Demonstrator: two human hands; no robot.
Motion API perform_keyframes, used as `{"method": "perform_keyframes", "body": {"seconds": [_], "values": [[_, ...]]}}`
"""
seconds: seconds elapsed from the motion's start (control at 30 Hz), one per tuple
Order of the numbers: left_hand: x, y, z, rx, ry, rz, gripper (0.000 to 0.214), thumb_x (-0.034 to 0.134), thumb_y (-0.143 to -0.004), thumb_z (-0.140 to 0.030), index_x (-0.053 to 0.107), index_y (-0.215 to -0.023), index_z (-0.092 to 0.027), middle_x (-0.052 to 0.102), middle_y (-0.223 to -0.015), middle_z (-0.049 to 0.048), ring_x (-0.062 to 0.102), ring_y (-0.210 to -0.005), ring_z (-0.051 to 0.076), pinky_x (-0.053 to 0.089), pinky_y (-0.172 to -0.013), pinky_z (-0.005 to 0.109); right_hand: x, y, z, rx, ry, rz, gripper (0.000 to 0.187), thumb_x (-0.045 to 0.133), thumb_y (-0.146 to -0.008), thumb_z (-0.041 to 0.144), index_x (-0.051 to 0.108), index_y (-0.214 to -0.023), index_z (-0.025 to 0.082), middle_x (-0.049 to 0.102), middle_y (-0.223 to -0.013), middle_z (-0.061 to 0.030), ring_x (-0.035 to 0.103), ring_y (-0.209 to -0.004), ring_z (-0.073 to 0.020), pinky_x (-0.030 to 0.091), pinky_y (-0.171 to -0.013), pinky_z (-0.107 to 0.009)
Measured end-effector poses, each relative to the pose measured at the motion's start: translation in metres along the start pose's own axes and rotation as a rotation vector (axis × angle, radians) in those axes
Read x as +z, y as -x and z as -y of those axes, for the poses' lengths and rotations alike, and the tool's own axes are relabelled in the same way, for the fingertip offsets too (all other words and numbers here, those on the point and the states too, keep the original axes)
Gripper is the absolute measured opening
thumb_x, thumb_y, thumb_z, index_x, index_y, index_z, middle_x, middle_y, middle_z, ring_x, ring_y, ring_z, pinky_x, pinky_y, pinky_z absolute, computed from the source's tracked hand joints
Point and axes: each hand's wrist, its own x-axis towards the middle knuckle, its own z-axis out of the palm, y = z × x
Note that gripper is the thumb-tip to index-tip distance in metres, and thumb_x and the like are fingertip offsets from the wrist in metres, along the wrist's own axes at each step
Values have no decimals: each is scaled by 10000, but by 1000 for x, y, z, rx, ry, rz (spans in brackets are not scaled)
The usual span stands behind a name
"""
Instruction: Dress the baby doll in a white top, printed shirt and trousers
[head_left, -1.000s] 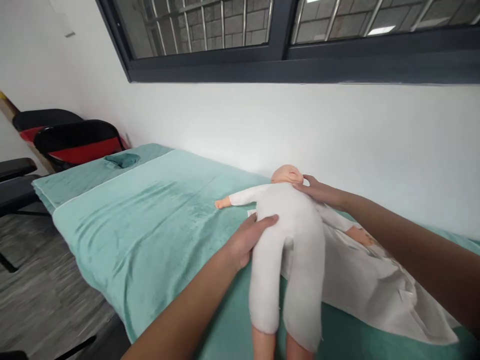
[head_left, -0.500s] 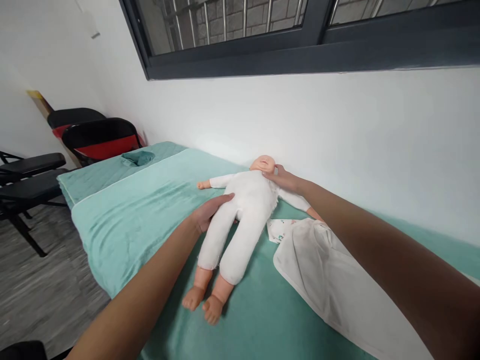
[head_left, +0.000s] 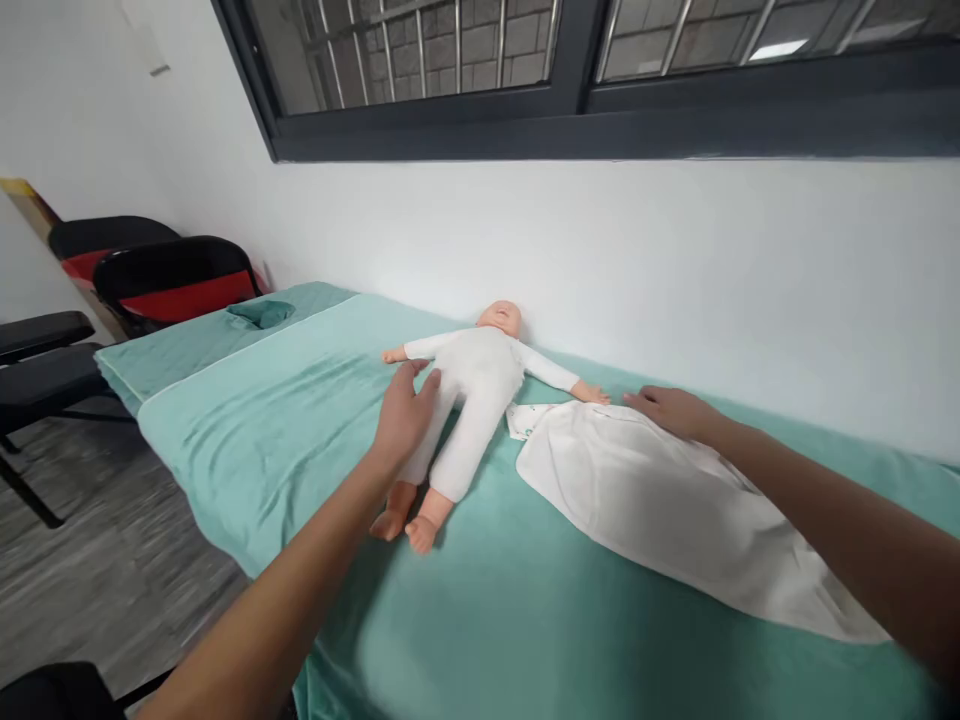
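Filling most of the view, a padded table (head_left: pixel 247 440) draped in teal towelling runs along the white wall (head_left: pixel 675 270). Its near edge drops out of the bottom of the frame and its right end is cut off, so only the far-left corner and the left edge show whole. The left half of the cover lies bare and open, as does the strip along the near edge. Beyond the left edge stand black and red folding chairs (head_left: pixel 169 280), partly hidden behind the table.

A white cloth (head_left: pixel 675 510) lies spread flat across the right half. Its right tip passes under the person's forearm, and a printed lining shows at its turned-back left end, too small to read.

Just left of the cloth a baby doll (head_left: pixel 484 375) in a white suit lies on its back, head near the wall edge, arms out, bare feet pointing toward the near edge. Its right-side hand ends just beside the cloth's far edge.

The left hand (head_left: pixel 401 415) is unclenched, fingers loosely extended, covering the doll's hip and upper leg. Whether it presses on them cannot be told. The right hand (head_left: pixel 671 410) rests palm down and relaxed on the cloth's far edge, grasping nothing.

A small crumpled teal cloth (head_left: pixel 259 313) sits near the far-left corner.
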Motion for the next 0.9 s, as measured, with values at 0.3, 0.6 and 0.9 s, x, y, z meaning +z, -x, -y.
{"method": "perform_keyframes", "body": {"seconds": [0.3, 0.6, 0.9], "values": [[68, 124, -75, 734, -305, 512, 585, 569, -900, -185, 431, -1468, -184, 453, -1548, 155, 387, -1462, 312, 350, -1182, 490, -9, 179, 23, -410, 661, -149, 185, 430, -962, 199, 602, -1031, 206, 668, -1105, -97, 637, -775, -216, 308, -583, -311], [77, 175, -168, 819, -604, 553, 331, 428, -902, -78, 633, -1140, -179, 700, -1094, 130, 667, -1004, 288, 479, -902, 443, -22, 328, 40, -149, 647, -117, 156, 463, -935, 133, 575, -1026, 195, 691, -947, -108, 642, -649, -207, 233, -513, -298], [57, 240, -207, 197, 472, 483, 403, 482, -854, -162, 567, -1242, -230, 684, -1165, 55, 645, -1094, 223, 504, -960, 359, -10, 341, 22, -106, -317, -128, 361, 458, -939, 368, 587, -1260, 265, 723, -1202, -83, 664, -1097, -310, 506, -874, -395]]}}
